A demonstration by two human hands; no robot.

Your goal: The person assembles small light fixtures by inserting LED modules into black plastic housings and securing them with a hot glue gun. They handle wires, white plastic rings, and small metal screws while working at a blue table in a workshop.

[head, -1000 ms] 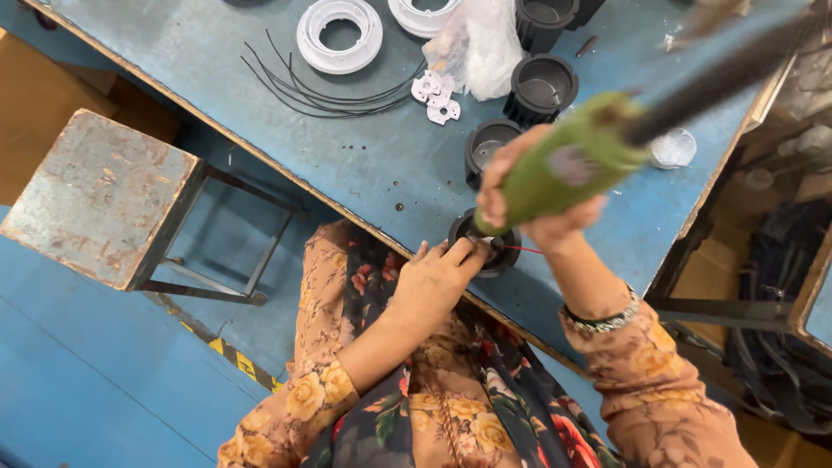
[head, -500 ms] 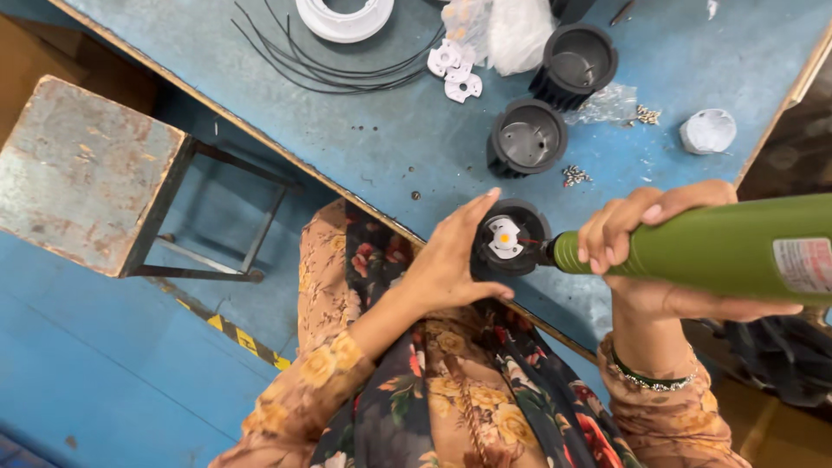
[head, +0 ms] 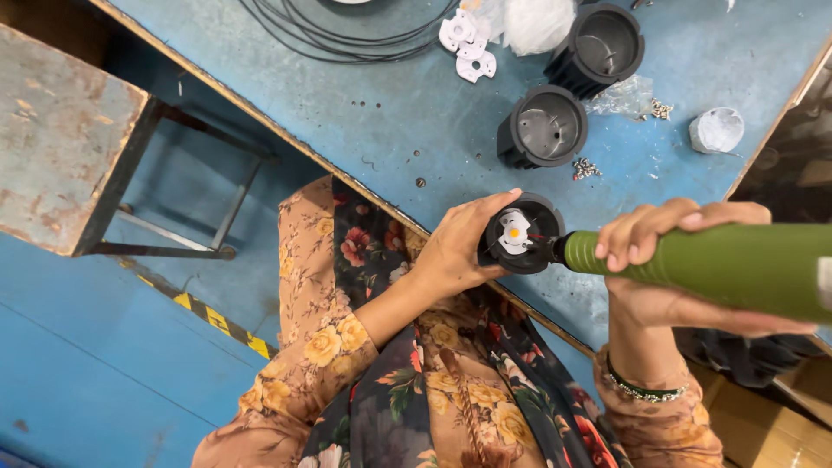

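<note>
Two hands at work over a big blue desk (head: 364,121). At 9 o'clock from them sits a worn metal stool (head: 61,130), off the desk edge. The right hand (head: 676,269) is clenched around a fat green power screwdriver (head: 719,264), lying almost flat, tip poking into the black round housing (head: 522,234) at the desk's near edge. The left hand (head: 459,247) is grasping that housing from its 9 o'clock side. Two more empty black housings (head: 544,128) sit up at 12 o'clock, with a coil of black wire (head: 347,39) around 11. Small white plastic pieces (head: 466,43) and loose screws (head: 586,167) lie nearby.
</note>
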